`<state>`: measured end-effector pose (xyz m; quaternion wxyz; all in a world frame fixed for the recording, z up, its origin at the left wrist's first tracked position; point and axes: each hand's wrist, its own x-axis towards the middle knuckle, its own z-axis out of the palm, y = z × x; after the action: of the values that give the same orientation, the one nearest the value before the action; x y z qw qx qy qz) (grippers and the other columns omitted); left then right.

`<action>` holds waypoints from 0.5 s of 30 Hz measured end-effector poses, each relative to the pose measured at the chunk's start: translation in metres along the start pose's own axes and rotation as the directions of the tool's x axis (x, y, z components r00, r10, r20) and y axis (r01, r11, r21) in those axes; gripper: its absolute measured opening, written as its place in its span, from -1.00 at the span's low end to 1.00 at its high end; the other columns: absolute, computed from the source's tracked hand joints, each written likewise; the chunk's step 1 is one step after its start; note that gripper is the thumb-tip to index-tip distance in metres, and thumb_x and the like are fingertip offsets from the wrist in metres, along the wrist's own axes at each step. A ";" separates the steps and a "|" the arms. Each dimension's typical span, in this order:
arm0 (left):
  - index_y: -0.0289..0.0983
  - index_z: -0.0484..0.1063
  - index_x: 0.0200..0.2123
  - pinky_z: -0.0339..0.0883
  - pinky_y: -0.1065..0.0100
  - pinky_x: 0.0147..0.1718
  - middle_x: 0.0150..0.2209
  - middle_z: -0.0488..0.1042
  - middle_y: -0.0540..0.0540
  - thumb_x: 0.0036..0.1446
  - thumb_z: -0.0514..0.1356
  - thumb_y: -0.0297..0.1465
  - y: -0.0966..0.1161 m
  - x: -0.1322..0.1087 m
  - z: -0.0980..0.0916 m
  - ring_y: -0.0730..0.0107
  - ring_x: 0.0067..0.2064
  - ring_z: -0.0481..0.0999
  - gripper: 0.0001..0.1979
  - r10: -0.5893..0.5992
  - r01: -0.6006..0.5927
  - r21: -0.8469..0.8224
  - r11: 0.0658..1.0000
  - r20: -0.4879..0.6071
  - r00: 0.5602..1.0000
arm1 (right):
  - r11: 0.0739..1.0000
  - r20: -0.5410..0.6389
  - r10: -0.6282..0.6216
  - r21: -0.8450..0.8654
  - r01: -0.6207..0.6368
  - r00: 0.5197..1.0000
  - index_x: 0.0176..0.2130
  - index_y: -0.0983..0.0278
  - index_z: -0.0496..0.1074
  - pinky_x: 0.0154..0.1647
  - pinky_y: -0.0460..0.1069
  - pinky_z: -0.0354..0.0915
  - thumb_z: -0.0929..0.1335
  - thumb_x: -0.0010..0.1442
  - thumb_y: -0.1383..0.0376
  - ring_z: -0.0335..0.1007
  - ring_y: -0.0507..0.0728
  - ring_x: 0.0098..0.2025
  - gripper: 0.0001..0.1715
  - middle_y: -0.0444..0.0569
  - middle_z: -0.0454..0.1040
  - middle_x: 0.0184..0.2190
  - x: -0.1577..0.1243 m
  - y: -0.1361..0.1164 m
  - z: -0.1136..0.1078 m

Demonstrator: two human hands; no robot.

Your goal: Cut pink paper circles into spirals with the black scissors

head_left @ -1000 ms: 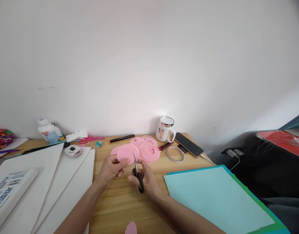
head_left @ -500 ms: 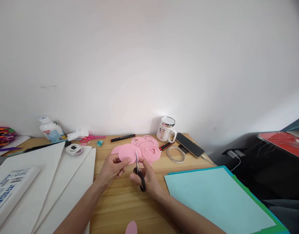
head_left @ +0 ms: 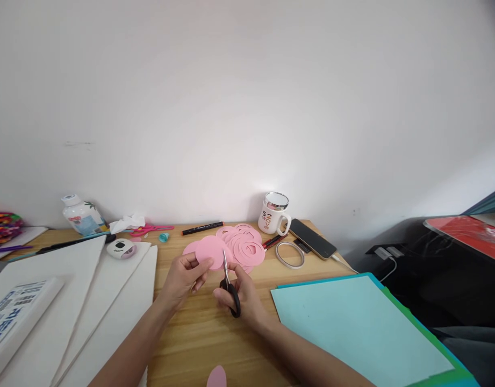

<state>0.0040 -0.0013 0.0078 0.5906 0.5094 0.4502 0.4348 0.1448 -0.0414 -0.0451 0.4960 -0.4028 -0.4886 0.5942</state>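
Observation:
Between thumb and fingers my left hand (head_left: 186, 274) pinches a round piece of pink paper (head_left: 209, 251). My right hand (head_left: 241, 293) grips a pair of scissors (head_left: 231, 298) by black handles, with the metal blades pointing away from me at the right edge of the pink paper. Behind the hands lies a pile of cut pink paper spirals (head_left: 247, 247). Another pink paper piece (head_left: 189, 248) is partly hidden behind the held one. Near the front edge of the view is a small pink oval (head_left: 217, 376) on the wooden table (head_left: 191, 344).
White sheets (head_left: 122, 306) and a white box (head_left: 19, 317) lie left. Light blue paper (head_left: 360, 328) covers the right. Along the back are a bottle (head_left: 84, 216), pink scissors (head_left: 150, 230), a black marker (head_left: 202, 228), a mug (head_left: 274, 214), a tape roll (head_left: 289, 255) and a phone (head_left: 314, 239).
The scissor blades look closer together than before, at the edge of the pink paper. Both hands keep almost the same place; the whole view has shifted slightly.

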 end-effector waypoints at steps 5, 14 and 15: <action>-0.30 0.30 -0.64 -0.13 0.55 -0.81 -0.76 0.29 0.12 -0.23 0.34 -0.24 0.000 -0.001 0.001 0.66 -0.79 0.11 -0.68 -0.025 0.025 -0.016 1.000 -0.005 1.000 | 0.999 0.004 0.004 0.032 -0.004 1.000 -0.16 0.21 0.12 -0.72 -0.18 0.00 0.48 -0.13 0.13 0.08 -0.05 -0.71 -0.35 -0.37 0.21 -0.71 0.000 0.003 0.002; -0.30 0.26 -0.69 -0.13 0.56 -0.80 -0.80 0.24 0.13 -0.21 0.33 -0.25 -0.004 0.001 -0.003 0.67 -0.78 0.09 -0.67 -0.023 0.019 0.082 0.996 0.050 0.998 | 0.997 0.000 -0.056 0.062 0.056 0.998 -0.16 0.21 0.16 -0.58 -0.14 0.04 0.50 -0.15 0.18 0.11 -0.02 -0.56 -0.37 -0.26 0.29 -0.56 0.002 -0.006 0.000; -0.30 0.26 -0.69 -0.13 0.56 -0.80 -0.81 0.23 0.13 -0.20 0.32 -0.25 -0.004 0.001 -0.003 0.67 -0.78 0.08 -0.67 -0.022 0.018 0.082 0.996 0.051 0.998 | 0.997 0.001 -0.054 0.058 0.054 0.999 -0.16 0.21 0.16 -0.58 -0.14 0.03 0.50 -0.15 0.17 0.10 -0.02 -0.57 -0.38 -0.26 0.27 -0.57 0.002 -0.006 0.000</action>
<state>0.0012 -0.0001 0.0032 0.5851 0.5399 0.4570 0.3967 0.1456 -0.0392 -0.0397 0.5226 -0.3740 -0.4825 0.5951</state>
